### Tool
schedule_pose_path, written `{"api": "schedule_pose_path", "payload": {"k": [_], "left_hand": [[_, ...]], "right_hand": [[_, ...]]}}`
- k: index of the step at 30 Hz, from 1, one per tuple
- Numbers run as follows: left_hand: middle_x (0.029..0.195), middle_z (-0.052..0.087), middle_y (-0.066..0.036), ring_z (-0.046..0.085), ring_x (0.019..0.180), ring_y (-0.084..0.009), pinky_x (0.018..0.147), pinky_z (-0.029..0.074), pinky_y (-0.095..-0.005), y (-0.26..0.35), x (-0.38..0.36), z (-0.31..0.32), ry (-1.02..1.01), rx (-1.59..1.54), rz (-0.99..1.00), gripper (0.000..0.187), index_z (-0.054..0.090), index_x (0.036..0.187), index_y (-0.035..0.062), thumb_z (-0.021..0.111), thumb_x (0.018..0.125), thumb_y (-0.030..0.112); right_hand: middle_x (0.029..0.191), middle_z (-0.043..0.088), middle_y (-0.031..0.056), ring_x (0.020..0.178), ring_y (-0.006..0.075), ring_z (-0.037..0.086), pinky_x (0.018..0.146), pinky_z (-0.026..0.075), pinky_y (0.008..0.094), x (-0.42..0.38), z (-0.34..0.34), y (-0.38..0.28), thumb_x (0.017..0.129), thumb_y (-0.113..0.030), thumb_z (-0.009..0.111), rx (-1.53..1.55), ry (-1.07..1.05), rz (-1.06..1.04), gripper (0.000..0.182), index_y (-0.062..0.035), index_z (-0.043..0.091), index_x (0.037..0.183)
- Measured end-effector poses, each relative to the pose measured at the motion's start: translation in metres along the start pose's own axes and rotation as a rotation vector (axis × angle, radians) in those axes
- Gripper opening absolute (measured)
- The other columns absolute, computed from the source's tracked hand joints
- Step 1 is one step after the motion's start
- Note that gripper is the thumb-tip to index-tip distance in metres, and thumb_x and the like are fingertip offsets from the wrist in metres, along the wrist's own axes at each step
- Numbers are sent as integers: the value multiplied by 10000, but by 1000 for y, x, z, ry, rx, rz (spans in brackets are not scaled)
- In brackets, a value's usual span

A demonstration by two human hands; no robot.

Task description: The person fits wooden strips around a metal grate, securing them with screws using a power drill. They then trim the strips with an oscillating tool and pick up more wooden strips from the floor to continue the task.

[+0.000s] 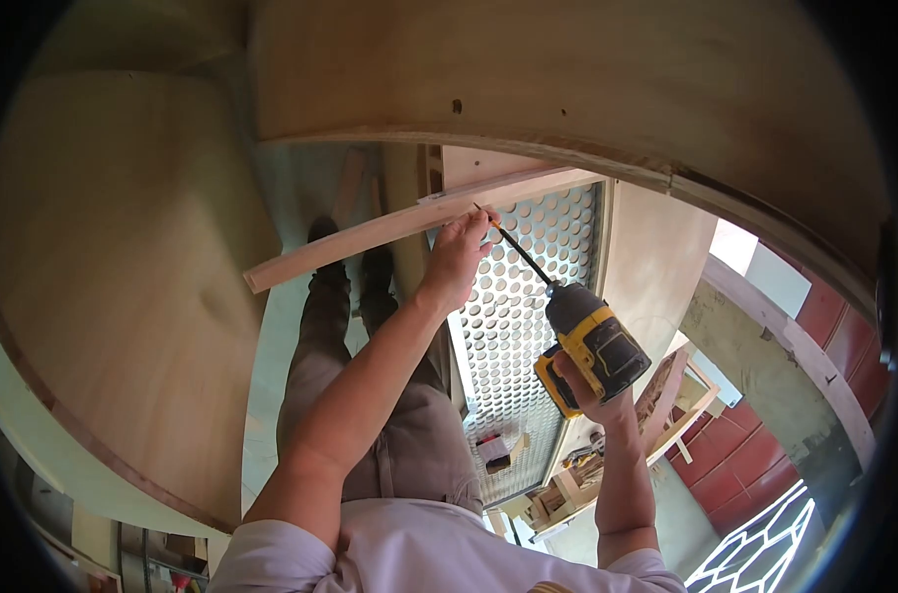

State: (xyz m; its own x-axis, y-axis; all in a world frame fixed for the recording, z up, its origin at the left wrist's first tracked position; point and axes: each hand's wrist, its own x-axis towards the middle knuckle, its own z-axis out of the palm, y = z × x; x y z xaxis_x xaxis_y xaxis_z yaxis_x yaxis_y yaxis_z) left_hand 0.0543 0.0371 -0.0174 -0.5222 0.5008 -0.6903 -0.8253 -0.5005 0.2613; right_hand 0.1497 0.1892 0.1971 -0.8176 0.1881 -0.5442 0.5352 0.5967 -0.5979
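My right hand point(589, 393) grips a yellow-and-black cordless drill point(597, 326) by its handle. A long dark driver bit point(523, 254) runs from the drill up and left to my left hand point(457, 265). The fingers of that hand are pinched at the bit's tip, around what looks like a small dark screw point(477, 207); its point meets or nearly meets a long wooden strip point(370, 233). The strip slants across the view, its right end at the underside of a large curved wood panel point(567, 69).
Another curved wood panel point(132, 277) stands at the left. Below the strip is a perforated metal sheet point(513, 346), with a small box point(495, 453) on it. Wood offcuts point(557, 499) lie at the lower right, near red tiles point(740, 450). My legs point(320, 341) are below.
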Motion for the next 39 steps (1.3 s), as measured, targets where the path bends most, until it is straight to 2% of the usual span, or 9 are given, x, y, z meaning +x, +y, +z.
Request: {"api": "schedule_pose_path", "payload": {"k": [7, 10, 13, 16, 19, 31, 34, 37, 39], "left_hand": [[1210, 602, 33, 458, 1171, -178, 1086, 352, -416, -1, 0, -3, -30, -26, 12, 222, 669, 1102, 169, 512, 1079, 324], [1203, 602, -1, 455, 1277, -181, 1110, 344, -429, 1, -6, 0, 8, -28, 18, 291, 685, 1078, 151, 516, 1071, 388], [1198, 606, 2, 453, 1269, -181, 1122, 338, -432, 5, -13, -1, 2, -29, 20, 294, 686, 1085, 143, 502, 1078, 372], [1325, 602, -34, 457, 1296, -206, 1135, 355, -448, 7, -18, -2, 10, -69, 11, 236, 677, 1135, 121, 548, 1068, 308], [1338, 599, -49, 453, 1319, -209, 1136, 354, -449, 6, -22, -7, 19, -79, 6, 245, 678, 1140, 113, 558, 1064, 312], [1307, 622, -52, 493, 1277, -190, 1111, 386, -422, 12, -15, -3, 43, -23, -5, 269, 673, 1138, 95, 556, 1068, 328], [1207, 656, -68, 587, 1146, -224, 1025, 450, -405, 32, -37, -4, 163, 645, 170, 264, 681, 1106, 63, 638, 1015, 308], [1109, 661, -79, 634, 1002, -275, 918, 498, -426, 57, -45, -23, 281, 1450, 883, 267, 699, 1073, 50, 724, 927, 271], [1085, 655, -77, 629, 969, -296, 872, 509, -437, 75, -41, -36, 266, 1644, 923, 273, 704, 1075, 64, 754, 881, 249]], "right_hand": [[913, 744, 78, 793, 217, 732, 702, 557, 332, 4, -9, -15, 779, -55, 836, -44, 17, -18, 270, -50, 713, 1019], [922, 746, 77, 805, 225, 731, 714, 551, 338, 5, -10, -24, 771, -58, 838, -30, 10, 5, 270, -59, 718, 1013], [929, 745, 79, 816, 223, 732, 708, 552, 336, 2, -9, -32, 771, -59, 841, -34, 3, 13, 271, -59, 718, 1012], [940, 747, 81, 830, 225, 731, 725, 555, 336, -2, -13, -28, 774, -57, 837, -173, -19, -76, 272, -56, 715, 1017], [950, 750, 80, 844, 230, 730, 752, 556, 340, -4, -8, -41, 778, -53, 831, 17, 1, 59, 271, -54, 715, 1023], [967, 743, 100, 873, 263, 730, 772, 565, 350, 9, -16, -51, 781, -46, 817, -194, -58, -33, 307, -41, 705, 1068], [953, 735, 118, 879, 277, 729, 781, 577, 353, 14, -17, -64, 777, -38, 811, -226, -44, -102, 353, -15, 681, 1104], [974, 730, 132, 878, 261, 731, 788, 582, 347, 17, -24, -78, 767, -41, 814, -193, -105, -13, 400, 2, 657, 1132], [995, 734, 123, 874, 239, 731, 788, 581, 336, 11, -23, -79, 770, -41, 808, -188, -118, 24, 393, 2, 660, 1131]]}}
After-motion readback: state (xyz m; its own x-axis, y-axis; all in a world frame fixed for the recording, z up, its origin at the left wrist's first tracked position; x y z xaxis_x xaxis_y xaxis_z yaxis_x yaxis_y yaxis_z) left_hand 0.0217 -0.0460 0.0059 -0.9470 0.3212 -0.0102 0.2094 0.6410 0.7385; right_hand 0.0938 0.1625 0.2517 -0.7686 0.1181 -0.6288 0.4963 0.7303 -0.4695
